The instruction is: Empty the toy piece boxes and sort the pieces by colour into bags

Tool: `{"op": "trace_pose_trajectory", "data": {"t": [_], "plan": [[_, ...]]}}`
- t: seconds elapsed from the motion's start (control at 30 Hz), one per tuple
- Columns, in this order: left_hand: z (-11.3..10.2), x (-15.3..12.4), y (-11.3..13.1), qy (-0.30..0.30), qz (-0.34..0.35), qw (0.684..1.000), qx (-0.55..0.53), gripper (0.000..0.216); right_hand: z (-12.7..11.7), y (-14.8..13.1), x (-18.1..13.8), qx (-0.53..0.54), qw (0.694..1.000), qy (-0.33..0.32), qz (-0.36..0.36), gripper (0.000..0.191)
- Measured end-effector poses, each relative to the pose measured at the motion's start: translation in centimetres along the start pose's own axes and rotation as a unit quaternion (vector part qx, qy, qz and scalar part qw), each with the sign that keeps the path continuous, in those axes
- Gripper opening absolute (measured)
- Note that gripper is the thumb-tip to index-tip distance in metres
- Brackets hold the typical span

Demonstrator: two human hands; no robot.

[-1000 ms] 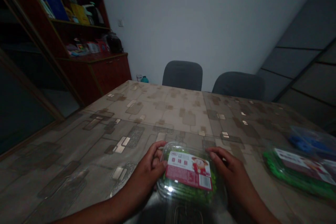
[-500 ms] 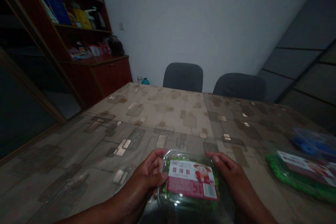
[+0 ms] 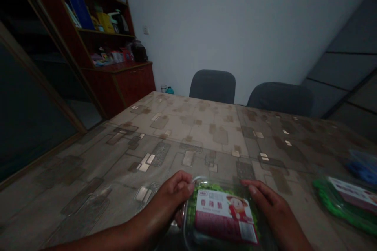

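Low in the head view is a clear plastic box [image 3: 220, 219] with small green pieces inside and a white and dark red label on its lid, which bears a cartoon figure. My left hand [image 3: 173, 196] grips its far left corner, thumb and fingers closed on the rim. At the far right corner my right hand [image 3: 269, 206] holds the box's edge, its thumb along the side. The near end of the box runs out of the picture.
A similar clear box [image 3: 344, 200] of bright green pieces lies on the patterned tablecloth [image 3: 188, 129] at right. Behind it is a container with blue contents [image 3: 362, 170]. Two grey chairs [image 3: 212, 86] stand beyond the table. A wooden cabinet [image 3: 123, 86] is at back left.
The view has turned slightly left, so the scene sits farther right. The box and both hands sit a little lower in the picture. My left thumb has moved up to the box's corner.
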State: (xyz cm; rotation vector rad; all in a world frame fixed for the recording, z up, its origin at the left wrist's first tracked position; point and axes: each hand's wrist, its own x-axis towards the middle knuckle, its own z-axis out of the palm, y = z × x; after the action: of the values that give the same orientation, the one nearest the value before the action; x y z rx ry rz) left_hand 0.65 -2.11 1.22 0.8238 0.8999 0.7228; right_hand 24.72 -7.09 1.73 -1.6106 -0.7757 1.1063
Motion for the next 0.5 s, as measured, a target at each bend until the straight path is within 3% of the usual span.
{"op": "trace_pose_trajectory", "data": {"t": [0.2,0.37,0.5], "plan": [[-0.1,0.7,-1.2,-0.006,0.035,0.999,-0.018,0.042,0.4,-0.8,-0.5,0.090,0.990,-0.041,0.097,0.049],[-0.2,0.7,-1.6,0.007,0.051,0.999,-0.015,0.046,0.4,-0.8,-0.7,0.122,0.987,-0.031,0.095,0.053],[-0.1,0.4,-1.9,0.010,0.058,0.998,-0.005,0.043,0.3,-0.4,-0.7,0.151,0.982,-0.018,0.109,0.044]]}}
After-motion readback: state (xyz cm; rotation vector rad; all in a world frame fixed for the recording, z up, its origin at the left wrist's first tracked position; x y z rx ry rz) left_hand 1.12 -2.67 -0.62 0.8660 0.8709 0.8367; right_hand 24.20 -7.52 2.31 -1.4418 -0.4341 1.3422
